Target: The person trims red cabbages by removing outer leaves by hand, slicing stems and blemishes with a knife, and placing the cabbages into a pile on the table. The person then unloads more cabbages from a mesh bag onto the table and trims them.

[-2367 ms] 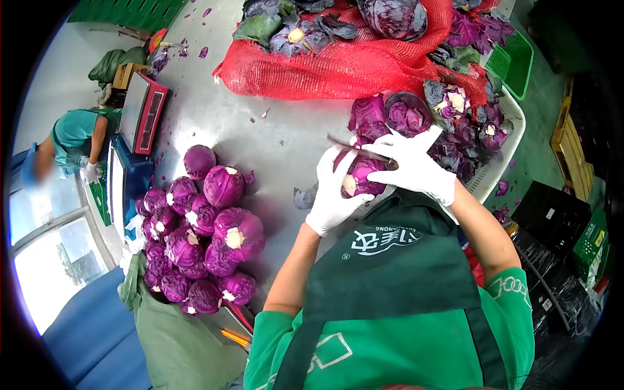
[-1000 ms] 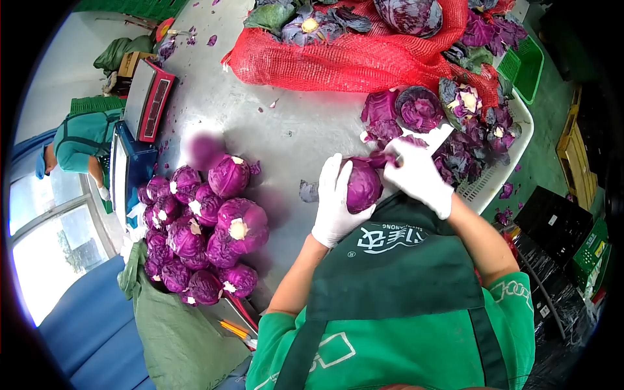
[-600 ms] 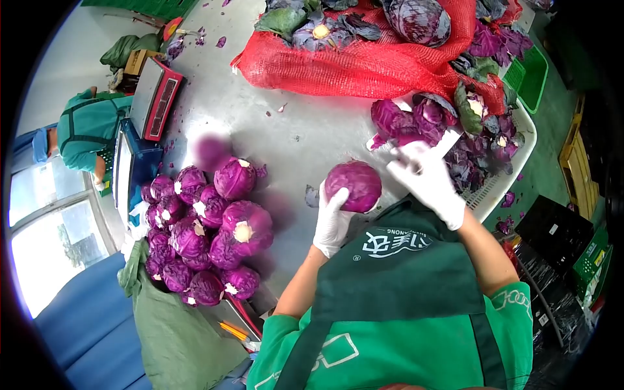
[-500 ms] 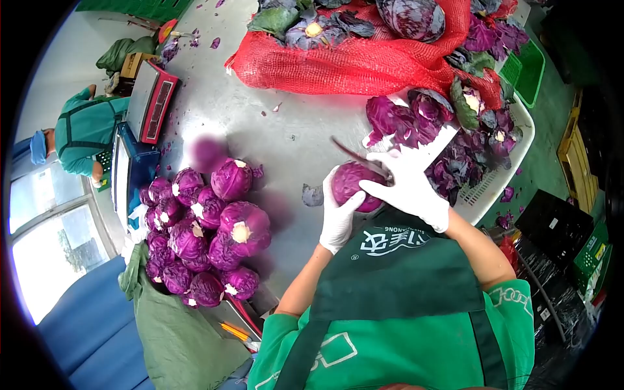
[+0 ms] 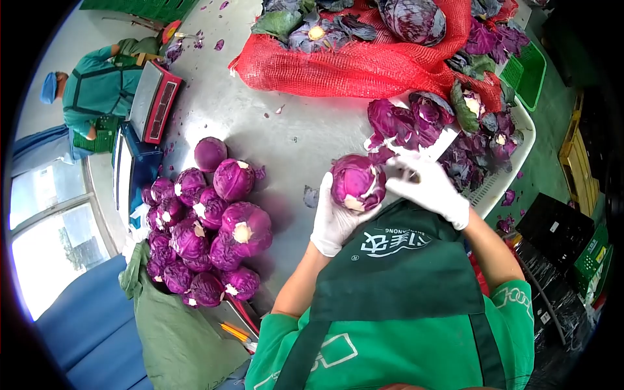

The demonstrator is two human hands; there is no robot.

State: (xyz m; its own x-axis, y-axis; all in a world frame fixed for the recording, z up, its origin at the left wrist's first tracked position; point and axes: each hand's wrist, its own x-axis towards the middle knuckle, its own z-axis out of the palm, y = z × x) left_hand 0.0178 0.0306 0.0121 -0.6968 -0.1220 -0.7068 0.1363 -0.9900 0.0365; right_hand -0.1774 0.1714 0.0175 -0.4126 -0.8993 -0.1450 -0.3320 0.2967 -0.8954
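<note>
My left hand (image 5: 336,218) is cupped around the side and underside of a red cabbage (image 5: 356,181). Pale cut patches show on the cabbage's lower side. My right hand (image 5: 430,188) is just right of it, fingers curled. A small dark part shows between these fingers, seemingly the knife seen there in the earlier view; its blade is hidden or too blurred to make out. Both hands wear white gloves. Loose purple leaves (image 5: 398,123) lie beyond my right hand, by the white tray (image 5: 530,140) of leaves.
Trimmed red cabbages (image 5: 190,239) are heaped on the metal table (image 5: 286,140) at left. A red mesh sack (image 5: 325,68) with untrimmed cabbages lies at the back. Beside scales (image 5: 155,104), a co-worker (image 5: 101,91) stands. A green crate (image 5: 525,75) is at right.
The cabbage in my left hand has turned, showing its pale patches. My right hand has drawn away to the right. A blurred cabbage atop the heap is now still. The co-worker has shifted right.
</note>
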